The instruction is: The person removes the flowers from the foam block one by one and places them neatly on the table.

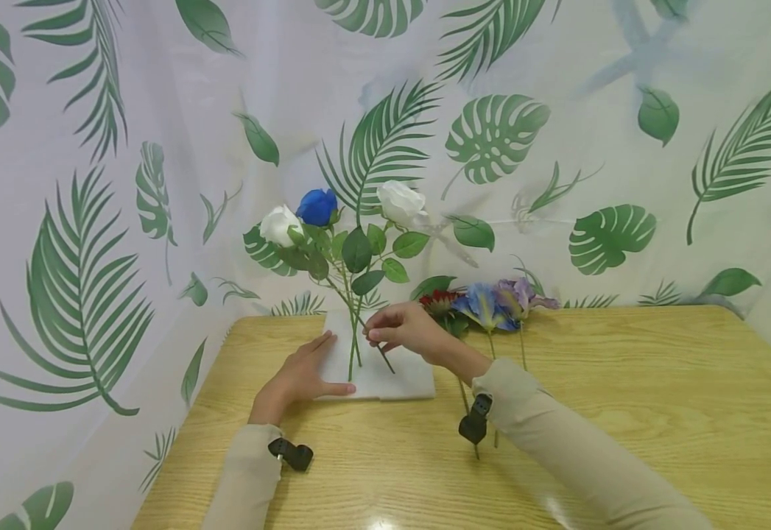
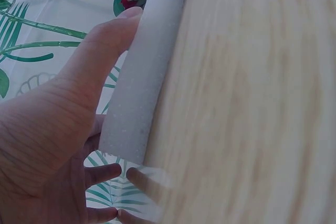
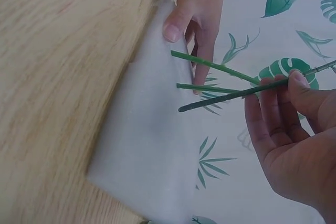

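Note:
A white foam slab lies on the table, with two green-stemmed roses standing on it: their stem ends meet its top. My left hand rests at the slab's left side, thumb along the front edge and fingers spread out straight. Between thumb and fingertips my right hand pinches a darker rose stem, slanting, its lower end over the slab. Above are a blue rose, a white rose on the left and another white rose on the right. Crossing leaves hide which bloom the pinched stem bears.
To the right of the slab lie a red flower, a blue flower and a purple flower, their stems pointing toward me under my right forearm. A leaf-printed curtain hangs behind the wooden table.

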The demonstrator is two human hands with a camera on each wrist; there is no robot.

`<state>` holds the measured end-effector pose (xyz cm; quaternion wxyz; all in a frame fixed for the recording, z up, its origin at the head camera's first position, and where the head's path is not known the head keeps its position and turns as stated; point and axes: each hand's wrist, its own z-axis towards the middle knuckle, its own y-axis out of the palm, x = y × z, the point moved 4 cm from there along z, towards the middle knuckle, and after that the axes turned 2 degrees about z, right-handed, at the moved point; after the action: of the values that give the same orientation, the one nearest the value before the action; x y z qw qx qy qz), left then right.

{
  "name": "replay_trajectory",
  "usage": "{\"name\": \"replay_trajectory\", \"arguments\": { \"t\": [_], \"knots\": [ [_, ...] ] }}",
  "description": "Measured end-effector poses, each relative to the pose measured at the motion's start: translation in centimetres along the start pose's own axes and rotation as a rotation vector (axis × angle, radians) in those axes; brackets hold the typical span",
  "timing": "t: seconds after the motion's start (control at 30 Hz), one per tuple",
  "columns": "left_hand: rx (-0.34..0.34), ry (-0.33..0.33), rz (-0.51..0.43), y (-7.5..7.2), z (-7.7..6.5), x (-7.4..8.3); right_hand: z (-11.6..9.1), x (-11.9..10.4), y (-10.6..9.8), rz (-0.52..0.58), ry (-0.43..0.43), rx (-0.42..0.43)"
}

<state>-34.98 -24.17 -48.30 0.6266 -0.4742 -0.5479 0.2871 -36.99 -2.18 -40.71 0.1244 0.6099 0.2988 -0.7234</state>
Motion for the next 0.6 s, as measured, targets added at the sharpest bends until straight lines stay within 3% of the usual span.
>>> {"name": "replay_trajectory", "arguments": {
  "t": [0.6],
  "knots": [
    [-0.01, -0.008, -0.005, 0.1, 0.2, -0.1, -1.9, -1.3, -1.5, 0.015, -0.052, -0.031]
  ]
}}
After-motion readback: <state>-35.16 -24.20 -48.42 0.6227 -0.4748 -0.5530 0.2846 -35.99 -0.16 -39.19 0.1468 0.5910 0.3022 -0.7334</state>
